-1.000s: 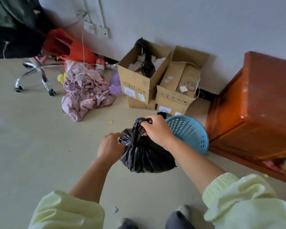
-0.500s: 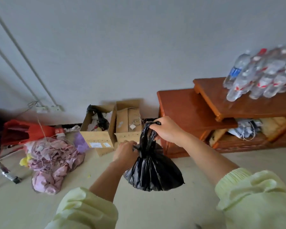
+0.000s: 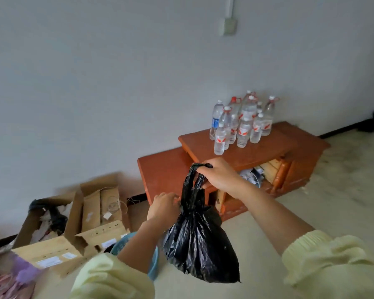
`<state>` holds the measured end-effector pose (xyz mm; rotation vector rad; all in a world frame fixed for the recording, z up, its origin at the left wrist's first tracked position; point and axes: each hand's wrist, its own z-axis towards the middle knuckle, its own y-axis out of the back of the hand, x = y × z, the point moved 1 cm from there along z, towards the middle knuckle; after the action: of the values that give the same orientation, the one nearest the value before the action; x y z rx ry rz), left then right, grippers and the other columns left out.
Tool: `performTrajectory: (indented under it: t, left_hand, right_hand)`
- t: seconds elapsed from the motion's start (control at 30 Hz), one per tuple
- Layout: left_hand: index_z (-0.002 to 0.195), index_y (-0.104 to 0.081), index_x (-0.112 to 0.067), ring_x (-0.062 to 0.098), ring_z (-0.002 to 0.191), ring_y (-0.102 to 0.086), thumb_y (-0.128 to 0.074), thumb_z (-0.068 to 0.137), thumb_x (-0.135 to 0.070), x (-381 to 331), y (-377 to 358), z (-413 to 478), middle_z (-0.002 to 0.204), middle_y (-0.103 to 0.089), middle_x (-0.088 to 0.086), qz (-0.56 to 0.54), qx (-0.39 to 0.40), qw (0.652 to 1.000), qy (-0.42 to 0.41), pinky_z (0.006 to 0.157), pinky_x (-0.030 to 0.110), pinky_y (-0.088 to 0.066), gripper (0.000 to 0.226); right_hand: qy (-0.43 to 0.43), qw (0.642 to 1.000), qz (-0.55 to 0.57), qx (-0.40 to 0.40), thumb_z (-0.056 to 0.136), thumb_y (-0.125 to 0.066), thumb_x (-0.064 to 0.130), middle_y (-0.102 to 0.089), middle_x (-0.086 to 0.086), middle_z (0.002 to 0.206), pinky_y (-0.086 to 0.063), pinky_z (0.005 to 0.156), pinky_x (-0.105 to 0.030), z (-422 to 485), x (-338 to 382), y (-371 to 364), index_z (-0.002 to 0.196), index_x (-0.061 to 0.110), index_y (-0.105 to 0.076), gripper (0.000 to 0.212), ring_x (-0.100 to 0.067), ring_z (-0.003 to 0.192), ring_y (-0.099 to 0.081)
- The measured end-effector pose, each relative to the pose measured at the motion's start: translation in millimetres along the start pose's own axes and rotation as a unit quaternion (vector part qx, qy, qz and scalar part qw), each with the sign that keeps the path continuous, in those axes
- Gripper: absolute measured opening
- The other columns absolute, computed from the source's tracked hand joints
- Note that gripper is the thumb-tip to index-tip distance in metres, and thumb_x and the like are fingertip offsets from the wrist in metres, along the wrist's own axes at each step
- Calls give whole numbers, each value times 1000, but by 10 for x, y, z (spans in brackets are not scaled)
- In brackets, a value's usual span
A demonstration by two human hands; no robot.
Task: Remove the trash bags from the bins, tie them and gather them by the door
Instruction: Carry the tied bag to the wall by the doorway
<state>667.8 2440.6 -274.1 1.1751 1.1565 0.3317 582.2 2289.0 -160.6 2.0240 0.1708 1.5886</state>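
A full black trash bag [image 3: 200, 244] hangs in the air in front of me, its neck gathered into a loop at the top. My right hand [image 3: 219, 176] grips that loop from above and carries the bag's weight. My left hand [image 3: 163, 207] is closed on the bag's neck just below the loop, on its left side. A light blue plastic bin [image 3: 153, 266] stands on the floor under my left forearm, mostly hidden by the arm and sleeve.
Two open cardboard boxes [image 3: 80, 234] with paper and a black bag sit against the wall at left. A low orange wooden cabinet [image 3: 166, 169] stands ahead, with several water bottles [image 3: 240, 124] on top. Pink and purple cloth [image 3: 13, 279] lies at bottom left.
My view has swung up and to the right, from the boxes to the cabinet. The bag has risen with it, my right hand pulling the loop higher above my left hand.
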Motion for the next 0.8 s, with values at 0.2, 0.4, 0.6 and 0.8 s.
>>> performTrajectory:
  t: [0.2,0.4,0.6,0.8]
  left_hand:
    - [122,-61,-26,22,121,-51,-47,93,-17,-1153,-626,473,132,-56,1,-7,16,999,-38,102,40,-46,34]
    - [116,-64,-29,20,112,-57,-45,91,-23,-2250,-1284,1073,122,-60,-6,-23,46,996,-77,93,40,-51,31]
    - [111,-66,-29,21,114,-54,-49,89,-22,-3379,-1885,2016,119,-61,-3,1,77,984,-158,92,36,-49,28]
    - [119,-63,-25,23,113,-53,-51,90,-23,-4678,-2507,3086,120,-58,1,7,131,963,-234,91,36,-48,32]
  right_hand:
    - [-16,999,-2,-46,96,-50,22,-63,-23,88,-53,54,-22,-14,-560,1202,105,-11,-62,36,-18,65,-67]
    - [-41,991,44,-119,97,-50,18,-54,-43,100,-47,47,-11,179,-1330,2350,106,-22,-52,42,-50,91,-59]
    - [-84,976,70,-186,93,-53,23,-49,-22,73,-60,60,-35,575,-2065,3620,96,-19,-56,43,-28,69,-54]
    - [-144,953,74,-254,96,-52,15,-66,-29,93,-58,58,-25,878,-2717,4896,95,-10,-66,29,-24,71,-66]
